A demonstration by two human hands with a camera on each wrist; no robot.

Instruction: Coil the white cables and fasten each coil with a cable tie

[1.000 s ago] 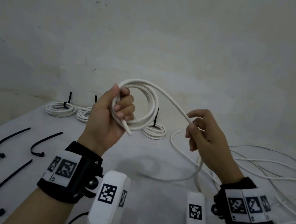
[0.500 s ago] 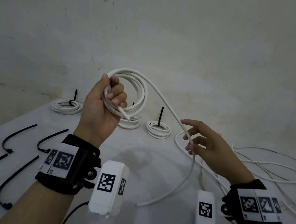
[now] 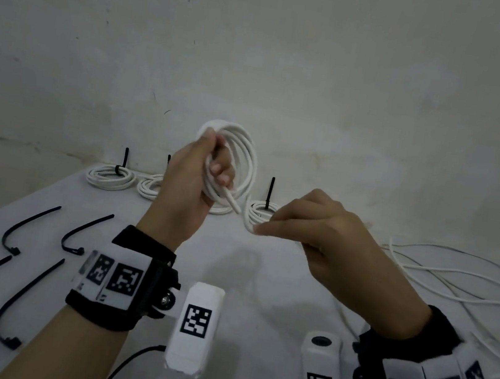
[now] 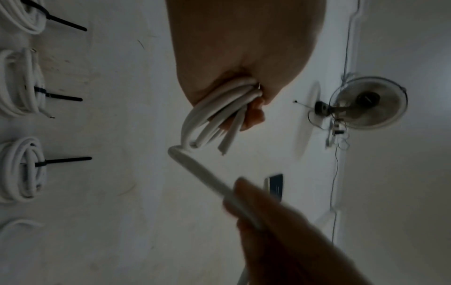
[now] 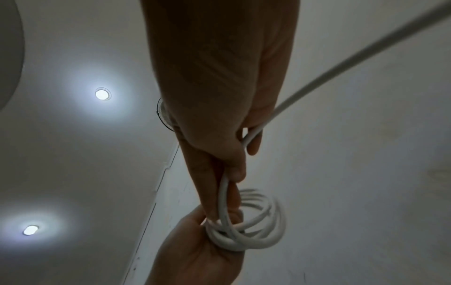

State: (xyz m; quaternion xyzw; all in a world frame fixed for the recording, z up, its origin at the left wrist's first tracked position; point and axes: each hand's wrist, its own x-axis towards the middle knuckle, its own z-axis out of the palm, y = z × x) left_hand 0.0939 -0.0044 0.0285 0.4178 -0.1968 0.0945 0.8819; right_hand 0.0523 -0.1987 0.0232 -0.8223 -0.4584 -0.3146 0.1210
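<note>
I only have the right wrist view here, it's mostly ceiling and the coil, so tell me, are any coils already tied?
Observer: Yes. The head view shows three finished coils against the wall, each with a black tie sticking up.
Operator: Any spare ties left?
Observer: Several loose black cable ties lie on the table, on the person's left.
Operator: Does the coil's starting end stick out?
Observer: Yes. A short cut end pokes out below the left hand that grips the coil.
Operator: More cable waiting?
Observer: Loose white cables sprawl on the right of the table.
</note>
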